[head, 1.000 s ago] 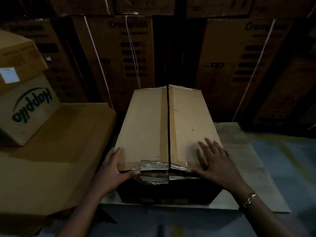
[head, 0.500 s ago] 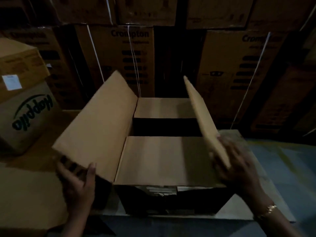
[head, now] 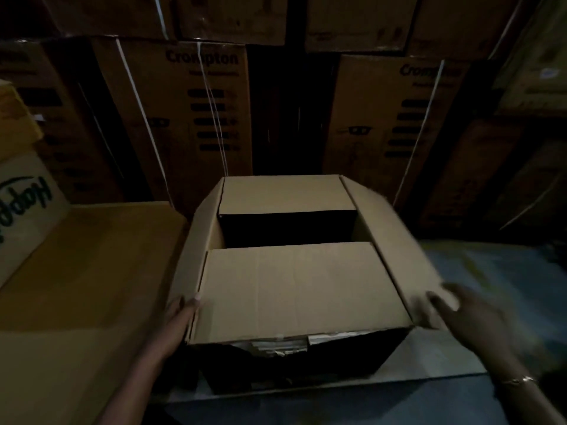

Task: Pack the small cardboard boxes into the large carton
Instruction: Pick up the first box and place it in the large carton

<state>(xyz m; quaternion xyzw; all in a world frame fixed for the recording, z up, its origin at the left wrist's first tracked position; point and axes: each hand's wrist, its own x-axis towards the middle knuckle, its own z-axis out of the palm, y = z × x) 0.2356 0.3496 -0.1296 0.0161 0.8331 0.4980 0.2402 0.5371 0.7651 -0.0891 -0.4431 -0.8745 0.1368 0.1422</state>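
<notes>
The large carton stands in front of me on a flat cardboard sheet. Its two long flaps are folded outward: the left flap and the right flap. The near inner flap and the far inner flap lie flat, with a dark gap between them. My left hand touches the left flap at the near corner with straight fingers. My right hand, blurred, rests with spread fingers on the near end of the right flap. No small boxes are visible.
A wide closed brown carton lies at my left, with a "Happilo" box on it. Stacked strapped "Crompton" cartons form a wall right behind. Grey floor shows at the right.
The carton was shut under both hands; I lifted the two long flaps and swung them outward. They now lie folded down to the sides, and the inner flaps show.
</notes>
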